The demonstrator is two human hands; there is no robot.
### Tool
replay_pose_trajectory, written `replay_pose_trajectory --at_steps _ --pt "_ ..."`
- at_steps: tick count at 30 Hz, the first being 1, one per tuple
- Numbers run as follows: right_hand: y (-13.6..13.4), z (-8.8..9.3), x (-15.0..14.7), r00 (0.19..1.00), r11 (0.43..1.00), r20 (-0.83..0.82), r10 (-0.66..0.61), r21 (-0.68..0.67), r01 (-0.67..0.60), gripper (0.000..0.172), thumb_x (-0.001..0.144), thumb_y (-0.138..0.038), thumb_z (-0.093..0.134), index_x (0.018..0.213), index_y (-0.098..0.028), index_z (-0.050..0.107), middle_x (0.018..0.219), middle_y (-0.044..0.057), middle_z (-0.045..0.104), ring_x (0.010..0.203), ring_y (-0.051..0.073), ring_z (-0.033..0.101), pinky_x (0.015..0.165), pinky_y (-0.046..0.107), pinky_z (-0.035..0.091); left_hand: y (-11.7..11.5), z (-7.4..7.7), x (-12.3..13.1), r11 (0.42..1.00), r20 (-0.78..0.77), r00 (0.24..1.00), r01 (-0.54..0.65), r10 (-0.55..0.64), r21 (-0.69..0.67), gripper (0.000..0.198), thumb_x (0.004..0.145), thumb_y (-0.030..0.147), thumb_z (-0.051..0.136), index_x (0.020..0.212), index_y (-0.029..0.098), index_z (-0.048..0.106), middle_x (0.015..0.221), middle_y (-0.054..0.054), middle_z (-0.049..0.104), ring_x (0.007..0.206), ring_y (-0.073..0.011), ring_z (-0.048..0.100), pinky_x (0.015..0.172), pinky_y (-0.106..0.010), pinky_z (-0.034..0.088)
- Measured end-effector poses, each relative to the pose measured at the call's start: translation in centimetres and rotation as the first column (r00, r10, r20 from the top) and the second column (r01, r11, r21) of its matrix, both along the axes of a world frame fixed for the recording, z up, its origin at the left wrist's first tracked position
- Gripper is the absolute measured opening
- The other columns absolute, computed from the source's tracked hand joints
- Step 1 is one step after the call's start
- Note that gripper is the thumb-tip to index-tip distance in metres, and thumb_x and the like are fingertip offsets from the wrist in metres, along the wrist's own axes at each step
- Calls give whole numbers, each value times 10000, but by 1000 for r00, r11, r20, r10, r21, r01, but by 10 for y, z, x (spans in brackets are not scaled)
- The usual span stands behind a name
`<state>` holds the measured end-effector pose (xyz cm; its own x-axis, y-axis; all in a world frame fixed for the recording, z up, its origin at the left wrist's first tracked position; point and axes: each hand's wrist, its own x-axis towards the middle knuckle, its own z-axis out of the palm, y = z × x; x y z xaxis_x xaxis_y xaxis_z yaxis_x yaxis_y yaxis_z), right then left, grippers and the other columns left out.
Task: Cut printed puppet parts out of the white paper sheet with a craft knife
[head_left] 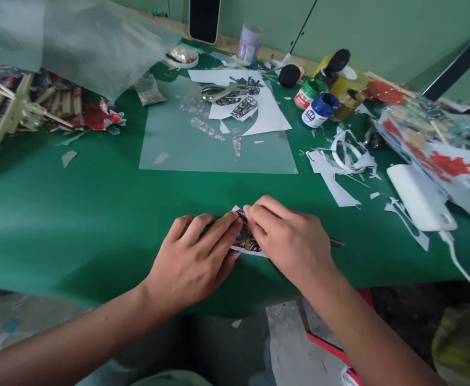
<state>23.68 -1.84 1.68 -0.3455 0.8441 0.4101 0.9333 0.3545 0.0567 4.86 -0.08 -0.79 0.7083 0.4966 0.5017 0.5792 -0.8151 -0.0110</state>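
A small white-edged paper piece with a dark printed pattern (247, 242) lies between my hands near the front of the green table. My left hand (200, 252) holds it down, fingers together across its left part and thumb by its lower edge. My right hand (289, 236) is closed at its upper right side, with fingertips pinched close to the left fingers. What sits in that pinch is hidden. Beyond the right hand a thin dark rod (336, 243) sticks out; whether I hold it cannot be seen.
A translucent sheet (218, 158) bears shiny cut pieces, white paper (273, 118) and metal pliers (218, 92). Paint jars (319, 110), paper scraps (335, 182) and a corded white device (422, 198) are on the right. Bundled sticks (58, 102) lie left; a phone (203, 20) stands behind.
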Motion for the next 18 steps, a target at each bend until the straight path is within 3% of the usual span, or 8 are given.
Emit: replay_pose_trajectory --at_steps 7,18 --pt "-8 -1 -9 995 995 23 -99 25 98 182 943 -181 510 792 -179 611 750 -30 646 493 64 473 426 243 258 2 1 1 1000 -3 1000 1 -1 4 349 908 292 563 1204 129 648 1233 -31 678 928 -231 550 737 -387 412" --pt "-16 -1 -17 987 988 36 -155 24 154 166 930 -137 507 793 -184 589 778 -19 664 520 57 524 438 236 290 0 2 1 1000 -28 1000 -13 13 1 318 922 294 536 1188 171 659 1242 -46 670 937 -224 573 740 -385 426"
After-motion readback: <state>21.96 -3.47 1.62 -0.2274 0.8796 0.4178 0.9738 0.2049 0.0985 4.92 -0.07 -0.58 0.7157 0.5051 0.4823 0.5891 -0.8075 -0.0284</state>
